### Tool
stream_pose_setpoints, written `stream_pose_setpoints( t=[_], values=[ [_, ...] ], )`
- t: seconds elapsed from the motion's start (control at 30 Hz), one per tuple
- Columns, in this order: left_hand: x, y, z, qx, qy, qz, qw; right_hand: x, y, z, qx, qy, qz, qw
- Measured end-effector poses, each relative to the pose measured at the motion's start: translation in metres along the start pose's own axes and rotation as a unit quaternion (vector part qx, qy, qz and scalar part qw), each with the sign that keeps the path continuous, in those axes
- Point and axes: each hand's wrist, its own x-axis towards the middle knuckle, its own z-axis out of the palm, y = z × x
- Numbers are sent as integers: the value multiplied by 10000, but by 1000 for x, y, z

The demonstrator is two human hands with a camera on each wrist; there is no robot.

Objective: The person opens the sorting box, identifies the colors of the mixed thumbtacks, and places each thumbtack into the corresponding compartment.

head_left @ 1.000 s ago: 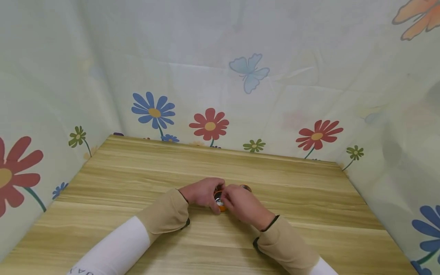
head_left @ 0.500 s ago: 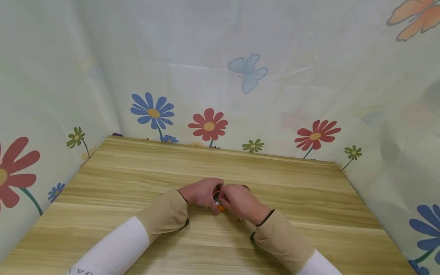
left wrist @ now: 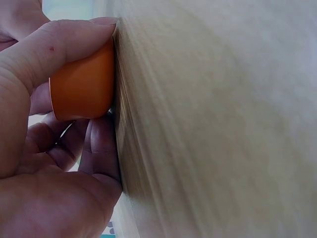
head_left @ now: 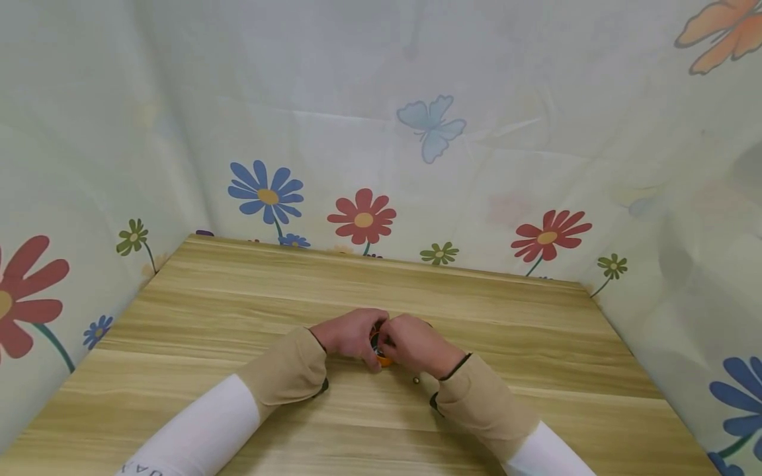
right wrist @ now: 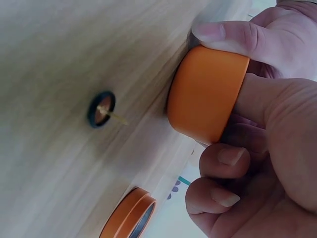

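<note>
A small round orange container (head_left: 384, 361) stands on the wooden table. My left hand (head_left: 352, 334) grips its sides, thumb and fingers round the wall, as the left wrist view shows up close with the orange wall (left wrist: 81, 91). Over its open top is my right hand (head_left: 421, 347), with a finger reaching inside and other fingers curled just outside the rim. Whether its hidden fingertips pinch anything I cannot tell. Close to the right wrist, a tack-like piece (right wrist: 102, 110) with a dark round rim and thin gold pin lies pin up.
An orange stepped ring or lid (right wrist: 125, 212) lies on the table beside the container, mostly hidden behind the right hand in the head view. Flower-printed cloth walls (head_left: 333, 158) rise along the back and both sides of the table (head_left: 268, 297).
My right hand and forearm have shifted slightly left and away from me, uncovering the tack-like piece and covering more of the orange ring. The left hand keeps its grip on the container.
</note>
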Motion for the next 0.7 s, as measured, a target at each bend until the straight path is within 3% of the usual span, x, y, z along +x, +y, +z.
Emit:
stream_pose_setpoints(
  t=[0.7],
  values=[
    [-1, 2, 0, -149, 15, 73, 9999, 4, 8, 2, 359, -40, -113, 9993]
  ],
)
